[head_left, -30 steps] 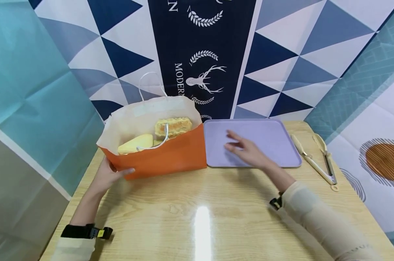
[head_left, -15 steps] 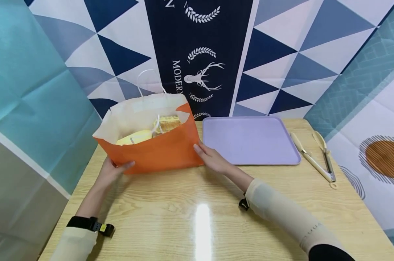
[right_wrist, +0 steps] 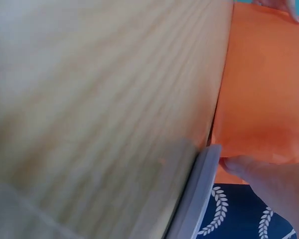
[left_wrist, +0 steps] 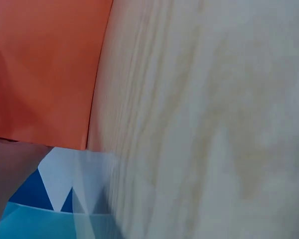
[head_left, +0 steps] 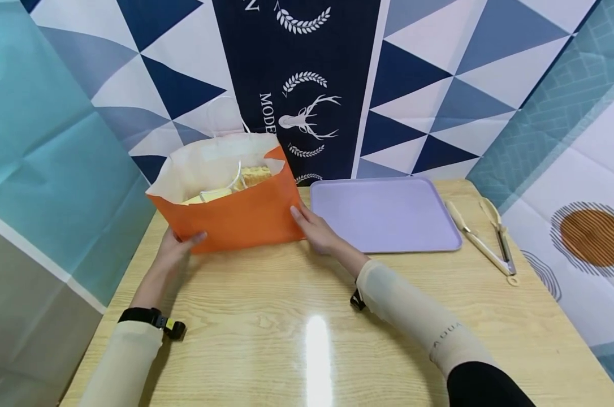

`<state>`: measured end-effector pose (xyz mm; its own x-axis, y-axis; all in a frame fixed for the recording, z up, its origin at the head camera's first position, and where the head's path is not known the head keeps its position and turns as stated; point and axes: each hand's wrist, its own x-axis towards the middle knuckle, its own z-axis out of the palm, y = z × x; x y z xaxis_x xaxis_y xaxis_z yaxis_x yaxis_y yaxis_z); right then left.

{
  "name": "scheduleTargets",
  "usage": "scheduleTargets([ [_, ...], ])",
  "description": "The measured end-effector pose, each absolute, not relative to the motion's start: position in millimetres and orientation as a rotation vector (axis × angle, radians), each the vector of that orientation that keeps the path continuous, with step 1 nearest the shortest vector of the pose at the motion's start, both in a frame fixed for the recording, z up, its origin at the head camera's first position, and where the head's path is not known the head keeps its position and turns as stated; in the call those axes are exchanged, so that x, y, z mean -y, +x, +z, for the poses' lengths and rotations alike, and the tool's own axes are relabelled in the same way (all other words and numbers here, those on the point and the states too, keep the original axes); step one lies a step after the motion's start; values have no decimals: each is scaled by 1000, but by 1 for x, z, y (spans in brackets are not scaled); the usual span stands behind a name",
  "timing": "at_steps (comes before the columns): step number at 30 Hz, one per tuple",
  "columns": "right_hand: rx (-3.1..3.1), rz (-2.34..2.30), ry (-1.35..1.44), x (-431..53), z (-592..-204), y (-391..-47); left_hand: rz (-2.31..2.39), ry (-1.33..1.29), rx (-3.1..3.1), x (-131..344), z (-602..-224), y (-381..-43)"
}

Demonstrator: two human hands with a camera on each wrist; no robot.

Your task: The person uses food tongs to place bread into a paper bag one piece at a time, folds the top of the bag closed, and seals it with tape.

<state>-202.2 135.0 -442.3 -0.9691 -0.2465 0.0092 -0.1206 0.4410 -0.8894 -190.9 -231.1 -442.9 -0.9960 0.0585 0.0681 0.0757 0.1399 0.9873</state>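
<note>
An orange paper bag [head_left: 241,220] with a white inside stands at the back left of the table, its mouth gaping upward. My left hand [head_left: 172,251] grips its left lower corner, thumb across the front. At the right side my right hand [head_left: 317,232] holds the bag the same way; the fingers behind it are hidden. Inside lie a golden, rough-crusted bread piece [head_left: 253,176] and a smooth pale yellow piece [head_left: 214,194], both partly covered by the front wall. In the right wrist view, the thumb of my right hand [right_wrist: 279,184] touches the orange side.
A lilac tray [head_left: 385,215] lies just right of the bag, close to my right hand. Tongs [head_left: 482,243] with cream-coloured tips rest beyond it near the table's right edge. Patterned cloth [head_left: 307,85] hangs directly behind the bag.
My right hand came from above the tray to the bag's right side and took hold. The bag shifted a little back and left, and its right rim folded inward. My left hand kept its grip.
</note>
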Motion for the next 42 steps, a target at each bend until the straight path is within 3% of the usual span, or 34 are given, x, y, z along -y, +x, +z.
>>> scheduleTargets([
  [12,-2382,-1840,-234,-120,-444,-243,-2183,-88,2255,237,-438,-231],
  [23,-2437,-1808,-168,-114,-437,-250,-2210,-65,2218,239,-436,-247],
  [31,-2557,-1581,-262,-130,-429,-241,-2038,-116,2433,236,-417,-215],
  [42,-3023,-947,-511,-176,-395,-205,-1101,-108,2662,226,-421,-157],
])
